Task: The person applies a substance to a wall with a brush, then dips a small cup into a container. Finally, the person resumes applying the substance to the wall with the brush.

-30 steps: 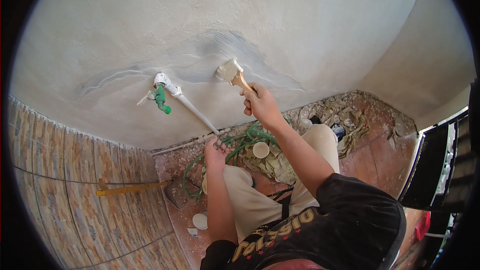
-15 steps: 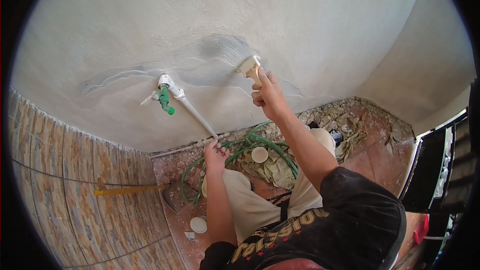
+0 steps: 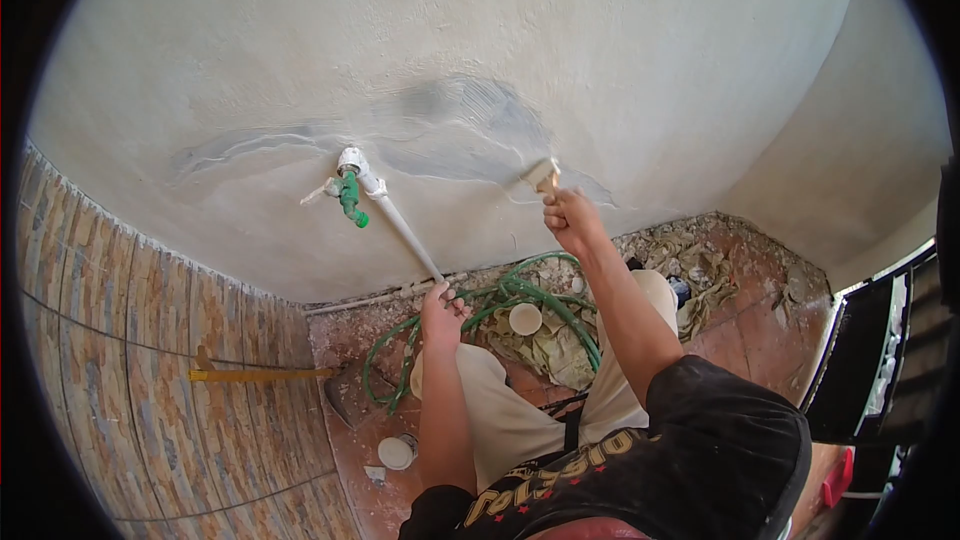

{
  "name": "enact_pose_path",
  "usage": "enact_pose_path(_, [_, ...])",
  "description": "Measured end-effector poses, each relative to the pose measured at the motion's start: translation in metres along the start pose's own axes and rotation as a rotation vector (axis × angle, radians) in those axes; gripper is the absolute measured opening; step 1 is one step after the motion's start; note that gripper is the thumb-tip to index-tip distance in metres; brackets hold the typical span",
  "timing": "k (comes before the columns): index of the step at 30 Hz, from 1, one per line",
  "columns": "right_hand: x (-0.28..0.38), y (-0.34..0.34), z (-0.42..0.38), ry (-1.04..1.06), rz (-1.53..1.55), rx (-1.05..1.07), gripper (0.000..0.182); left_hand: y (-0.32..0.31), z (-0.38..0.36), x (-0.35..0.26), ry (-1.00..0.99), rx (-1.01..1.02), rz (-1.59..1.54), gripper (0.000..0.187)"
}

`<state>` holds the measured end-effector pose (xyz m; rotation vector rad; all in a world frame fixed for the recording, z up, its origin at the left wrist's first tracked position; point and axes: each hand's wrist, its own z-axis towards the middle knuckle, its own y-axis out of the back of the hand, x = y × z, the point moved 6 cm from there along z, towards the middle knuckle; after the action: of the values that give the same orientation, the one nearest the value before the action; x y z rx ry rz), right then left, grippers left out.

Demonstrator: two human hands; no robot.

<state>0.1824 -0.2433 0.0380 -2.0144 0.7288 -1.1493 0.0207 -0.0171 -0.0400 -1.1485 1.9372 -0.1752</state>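
Note:
My right hand point(image 3: 574, 222) is closed round the handle of a flat paintbrush point(image 3: 545, 176), whose head is right at the wall point(image 3: 660, 70). The brush overlaps the lower right end of a wet-looking grey streaked patch point(image 3: 455, 125). My left hand point(image 3: 443, 316) hovers near my knee by the foot of a white pipe point(image 3: 408, 232), fingers loosely curled and apart, with nothing visible in them. Up the pipe, a green tap point(image 3: 350, 198) with a white handle sticks out of the wall, left of the brush.
A green hose point(image 3: 540, 285) lies coiled on the tiled floor among rubble and crumpled sheets point(image 3: 560, 360). Between my legs stands a white cup point(image 3: 525, 318); another round white container point(image 3: 396, 453) is at my left. A yellow-handled tool point(image 3: 255, 374) rests along the stone-patterned surface.
My right hand has moved the paintbrush down and to the right along the wall. The left hand stays near the pipe's foot. The view has shifted slightly.

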Motion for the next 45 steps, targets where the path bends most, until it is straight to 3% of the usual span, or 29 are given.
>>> enact_pose_path(3, [0.034,-0.125,-0.076,0.092,-0.188,0.275,0.010,0.001,0.001,-0.002,0.000,0.027,0.030,0.016])
enact_pose_path(4, [0.035,-0.146,-0.090,0.104,-0.228,0.388,0.011,0.000,-0.002,-0.003,-0.015,0.027,0.049,0.016])
enact_pose_path(7, [0.022,-0.156,-0.087,-0.005,-0.190,0.472,0.012,-0.004,-0.004,-0.003,-0.035,0.037,0.057,0.016])
enact_pose_path(10, [0.001,-0.053,-0.022,0.108,-0.093,0.136,0.011,0.002,-0.010,-0.003,-0.032,0.036,0.037,0.013])
enact_pose_path(13, [-0.019,0.048,0.007,0.089,-0.054,-0.096,0.011,-0.003,-0.003,-0.009,-0.033,0.015,0.008,0.011])
enact_pose_path(15, [-0.023,0.072,0.007,0.077,-0.018,-0.216,0.011,-0.001,-0.005,-0.002,-0.019,0.042,0.008,0.011])
enact_pose_path(18, [0.015,-0.033,-0.028,0.066,-0.201,-0.040,0.009,-0.003,-0.003,-0.002,-0.003,0.032,0.008,0.011])
enact_pose_path(21, [0.047,-0.150,-0.072,0.206,-0.258,0.247,0.013,0.001,-0.003,0.000,0.011,0.010,0.009,0.011])
enact_pose_path(22, [0.051,-0.172,-0.080,0.229,-0.255,0.387,0.015,0.000,-0.004,-0.003,-0.013,0.014,0.028,0.015])
enact_pose_path(25, [0.029,-0.166,-0.074,0.148,-0.277,0.409,0.015,0.003,-0.007,-0.004,-0.014,-0.014,0.029,0.018])
enact_pose_path(27, [-0.010,-0.090,-0.045,0.046,-0.255,0.139,0.012,0.002,-0.004,-0.005,-0.015,0.054,-0.007,0.018])
enact_pose_path(31, [-0.090,0.134,0.006,-0.069,-0.079,-0.325,0.009,-0.006,-0.009,-0.005,-0.027,0.033,0.030,0.014])
enact_pose_path(33, [-0.100,0.157,0.008,-0.137,-0.017,-0.402,0.010,-0.009,-0.006,-0.008,-0.004,0.029,0.011,0.013])
enact_pose_path(35, [-0.105,0.144,-0.005,-0.210,-0.383,-0.334,0.003,-0.005,-0.001,-0.003,0.002,0.057,0.007,0.012])
enact_pose_path(37, [-0.107,0.124,-0.008,-0.127,-0.796,-0.307,0.008,-0.004,0.000,-0.003,0.006,0.084,-0.016,0.013])
enact_pose_path(39, [-0.130,0.125,-0.006,-0.447,-1.170,-0.135,0.006,0.002,0.002,-0.002,-0.012,0.044,-0.044,0.013])
enact_pose_path(40, [-0.148,0.143,0.000,-0.484,-1.167,-0.141,0.006,0.005,-0.001,-0.001,0.008,0.014,-0.044,0.013])
enact_pose_path(42, [-0.194,0.188,0.015,-0.684,-1.355,0.054,0.012,-0.002,-0.004,-0.007,-0.037,0.027,-0.048,0.013])
enact_pose_path(43, [-0.203,0.195,0.011,-0.689,-1.359,0.054,0.012,-0.002,-0.004,-0.006,-0.035,0.023,-0.053,0.013])
enact_pose_path(45, [-0.212,0.203,0.014,-0.430,-1.797,0.143,0.017,-0.004,-0.004,-0.006,-0.023,0.007,-0.048,0.012])
